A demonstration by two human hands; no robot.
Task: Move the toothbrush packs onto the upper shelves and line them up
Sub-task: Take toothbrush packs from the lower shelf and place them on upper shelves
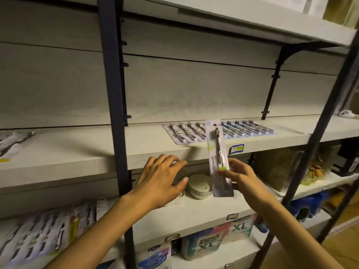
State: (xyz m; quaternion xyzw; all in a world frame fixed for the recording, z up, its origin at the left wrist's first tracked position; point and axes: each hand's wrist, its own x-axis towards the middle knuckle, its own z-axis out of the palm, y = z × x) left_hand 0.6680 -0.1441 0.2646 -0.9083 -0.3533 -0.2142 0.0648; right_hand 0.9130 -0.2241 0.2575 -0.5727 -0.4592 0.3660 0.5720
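holding one toothbrush pack point(219, 160) upright, the right hand point(240, 176) is pinching its lower part between thumb and fingers, just in front of the shelf edge point(155, 154). the left hand point(161, 179) is hovering spread and empty beside it. behind that edge, the row of packs point(217, 132) is lying flat. i think it is best to lay this pack into the gap in the row, keeping its bottom even with the others.

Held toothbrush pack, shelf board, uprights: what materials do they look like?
Toothbrush pack: glossy printed card, probably under clear plastic; it catches light and stays flat.
Shelf board: matte pale grey, likely painted metal or laminate, can't tell.
Upright: dark painted metal by the look, slim with slotted brackets.
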